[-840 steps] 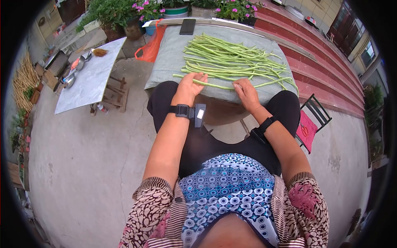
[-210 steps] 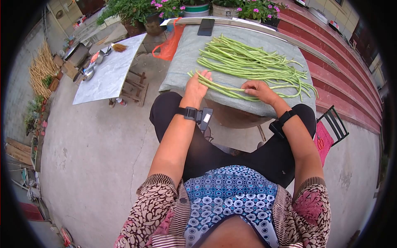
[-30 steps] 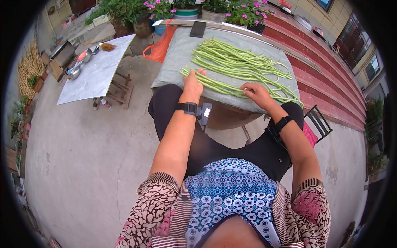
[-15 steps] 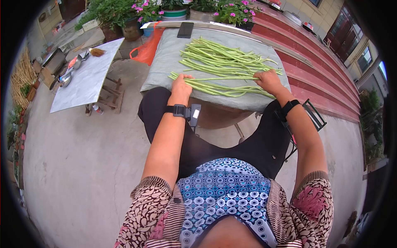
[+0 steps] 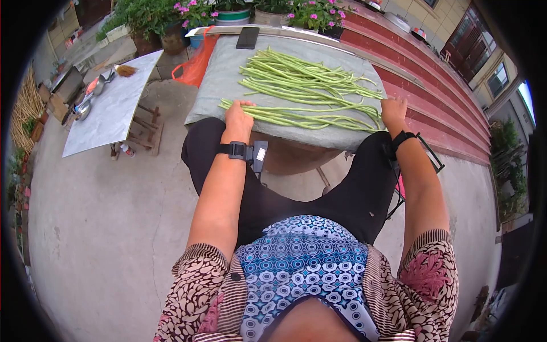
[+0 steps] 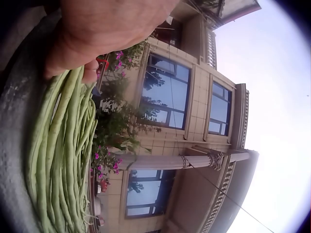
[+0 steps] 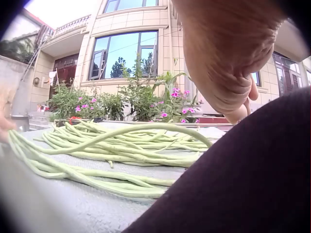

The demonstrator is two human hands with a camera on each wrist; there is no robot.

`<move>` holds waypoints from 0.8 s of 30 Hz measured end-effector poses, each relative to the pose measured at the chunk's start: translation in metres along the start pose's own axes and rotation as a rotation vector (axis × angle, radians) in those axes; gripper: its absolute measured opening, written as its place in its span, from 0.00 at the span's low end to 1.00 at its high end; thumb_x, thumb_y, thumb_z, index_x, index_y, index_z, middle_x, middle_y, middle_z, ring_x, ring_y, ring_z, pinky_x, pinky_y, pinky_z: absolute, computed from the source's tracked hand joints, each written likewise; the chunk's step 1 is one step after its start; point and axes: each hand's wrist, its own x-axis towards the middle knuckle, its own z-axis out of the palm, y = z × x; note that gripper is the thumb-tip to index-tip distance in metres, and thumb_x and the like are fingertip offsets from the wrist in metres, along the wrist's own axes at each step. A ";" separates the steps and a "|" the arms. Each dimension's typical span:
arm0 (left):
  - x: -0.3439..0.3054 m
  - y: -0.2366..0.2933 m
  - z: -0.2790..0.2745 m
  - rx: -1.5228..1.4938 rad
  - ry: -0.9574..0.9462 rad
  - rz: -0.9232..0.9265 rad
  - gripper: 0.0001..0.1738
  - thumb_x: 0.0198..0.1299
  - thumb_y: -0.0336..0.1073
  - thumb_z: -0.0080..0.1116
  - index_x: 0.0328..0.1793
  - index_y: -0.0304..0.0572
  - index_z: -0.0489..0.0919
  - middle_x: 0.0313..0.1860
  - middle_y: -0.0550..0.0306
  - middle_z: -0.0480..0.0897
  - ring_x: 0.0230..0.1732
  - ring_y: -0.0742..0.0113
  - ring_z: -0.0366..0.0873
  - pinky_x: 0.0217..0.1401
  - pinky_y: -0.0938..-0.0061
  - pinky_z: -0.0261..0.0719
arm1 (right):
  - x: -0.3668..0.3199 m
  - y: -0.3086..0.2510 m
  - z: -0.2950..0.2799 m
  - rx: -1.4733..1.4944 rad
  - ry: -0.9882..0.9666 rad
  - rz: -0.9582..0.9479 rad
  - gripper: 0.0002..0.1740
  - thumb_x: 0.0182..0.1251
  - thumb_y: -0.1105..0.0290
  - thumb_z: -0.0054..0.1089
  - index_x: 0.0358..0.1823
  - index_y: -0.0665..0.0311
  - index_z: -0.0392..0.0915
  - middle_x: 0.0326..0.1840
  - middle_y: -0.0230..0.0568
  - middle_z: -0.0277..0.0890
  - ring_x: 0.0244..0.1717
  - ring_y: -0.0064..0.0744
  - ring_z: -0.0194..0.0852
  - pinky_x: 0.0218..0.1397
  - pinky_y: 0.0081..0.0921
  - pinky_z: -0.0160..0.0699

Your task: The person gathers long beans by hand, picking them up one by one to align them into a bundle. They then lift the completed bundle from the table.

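Note:
In the head view, my left hand [image 5: 238,118] grips several long green beans [image 5: 302,119] near their left ends, at the table's near edge. The left wrist view shows these beans [image 6: 58,160] side by side, coming out from under the thumb and fingers. My right hand [image 5: 393,113] is beyond the right ends of the beans, with its fingers loosely bent. In the right wrist view, one bean [image 7: 131,128] arches below the right hand [image 7: 228,63], apart from it. A larger pile of long beans [image 5: 299,74] lies behind the held ones.
A grey cloth [image 5: 222,74] covers the table. A black phone [image 5: 247,37] lies at its back edge, and an orange plastic bag [image 5: 199,62] hangs at the left. A marble-topped table [image 5: 108,117] stands farther left. Red steps [image 5: 421,97] rise at the right, and flowerpots [image 5: 232,16] line the back.
Twenty-eight seconds ago the left hand held a single bean; now it holds several. Within the last second, the right hand drew one bean out rightward and moved past the bean ends, leaving it.

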 end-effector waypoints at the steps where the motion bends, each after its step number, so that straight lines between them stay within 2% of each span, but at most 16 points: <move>1: 0.001 0.000 0.000 0.004 -0.003 0.010 0.07 0.65 0.32 0.39 0.36 0.37 0.66 0.31 0.53 0.69 0.30 0.60 0.70 0.41 0.56 0.73 | -0.001 0.006 0.001 0.000 -0.013 0.049 0.09 0.52 0.69 0.53 0.35 0.52 0.80 0.40 0.41 0.78 0.49 0.43 0.72 0.53 0.43 0.63; 4: -0.008 0.000 0.005 0.010 -0.020 0.027 0.06 0.66 0.32 0.39 0.40 0.37 0.66 0.32 0.54 0.70 0.31 0.60 0.71 0.42 0.56 0.73 | 0.005 0.007 0.003 0.269 -0.158 0.188 0.11 0.54 0.69 0.52 0.38 0.54 0.79 0.41 0.44 0.77 0.53 0.45 0.70 0.51 0.43 0.67; 5: -0.012 0.000 0.008 0.010 -0.029 0.032 0.06 0.66 0.33 0.40 0.41 0.37 0.66 0.33 0.54 0.71 0.31 0.60 0.71 0.43 0.56 0.73 | 0.008 0.004 0.005 0.355 -0.181 0.097 0.13 0.54 0.71 0.51 0.42 0.55 0.78 0.46 0.48 0.74 0.54 0.48 0.69 0.51 0.42 0.70; 7: -0.019 0.000 0.013 0.014 -0.050 0.037 0.07 0.66 0.33 0.40 0.44 0.37 0.65 0.33 0.54 0.71 0.31 0.61 0.71 0.43 0.57 0.73 | 0.011 -0.016 -0.014 0.458 -0.237 0.010 0.16 0.54 0.71 0.51 0.45 0.54 0.77 0.50 0.49 0.72 0.55 0.48 0.67 0.54 0.40 0.70; 9: -0.021 0.001 0.014 0.008 -0.052 0.029 0.07 0.67 0.34 0.40 0.44 0.37 0.65 0.34 0.54 0.72 0.31 0.61 0.71 0.43 0.57 0.73 | 0.022 -0.046 -0.006 0.629 -0.203 -0.055 0.18 0.54 0.71 0.51 0.48 0.55 0.75 0.53 0.47 0.70 0.56 0.48 0.66 0.56 0.41 0.68; 11: -0.016 0.002 0.011 -0.006 -0.039 0.009 0.08 0.67 0.34 0.40 0.43 0.37 0.66 0.34 0.54 0.72 0.31 0.61 0.71 0.42 0.58 0.73 | 0.027 -0.078 -0.001 0.722 -0.148 -0.233 0.22 0.58 0.72 0.47 0.56 0.51 0.70 0.58 0.45 0.65 0.58 0.47 0.63 0.57 0.41 0.66; 15: -0.008 0.004 0.004 0.056 -0.130 -0.033 0.09 0.67 0.34 0.41 0.39 0.36 0.69 0.33 0.54 0.72 0.33 0.61 0.72 0.43 0.59 0.73 | 0.013 -0.126 -0.023 0.658 -0.070 -0.266 0.21 0.59 0.72 0.48 0.55 0.54 0.70 0.54 0.46 0.67 0.57 0.45 0.64 0.58 0.40 0.64; 18: -0.017 0.005 0.008 0.059 -0.087 -0.041 0.09 0.67 0.34 0.41 0.42 0.36 0.69 0.35 0.54 0.73 0.35 0.61 0.73 0.44 0.58 0.73 | 0.007 -0.140 -0.034 0.576 -0.033 -0.251 0.17 0.58 0.71 0.49 0.50 0.56 0.72 0.49 0.44 0.69 0.54 0.43 0.65 0.54 0.40 0.65; 19: -0.018 0.005 0.009 0.063 -0.088 -0.038 0.10 0.66 0.33 0.41 0.47 0.34 0.68 0.39 0.51 0.75 0.39 0.58 0.75 0.45 0.58 0.74 | 0.007 -0.142 -0.034 0.571 -0.018 -0.244 0.15 0.57 0.71 0.50 0.48 0.56 0.73 0.47 0.43 0.69 0.53 0.43 0.66 0.52 0.39 0.65; 21: -0.019 0.004 0.010 0.087 -0.099 -0.034 0.10 0.67 0.34 0.39 0.49 0.37 0.66 0.43 0.51 0.75 0.44 0.58 0.74 0.52 0.56 0.71 | 0.006 -0.143 -0.031 0.568 0.081 -0.239 0.10 0.56 0.70 0.52 0.40 0.57 0.74 0.41 0.40 0.71 0.49 0.41 0.68 0.47 0.39 0.66; 24: -0.018 0.003 0.009 0.095 -0.129 -0.034 0.12 0.68 0.36 0.37 0.53 0.38 0.64 0.47 0.51 0.74 0.49 0.56 0.73 0.56 0.56 0.69 | 0.002 -0.140 -0.030 0.627 0.111 -0.233 0.09 0.55 0.69 0.53 0.39 0.56 0.74 0.37 0.40 0.72 0.45 0.41 0.70 0.44 0.39 0.68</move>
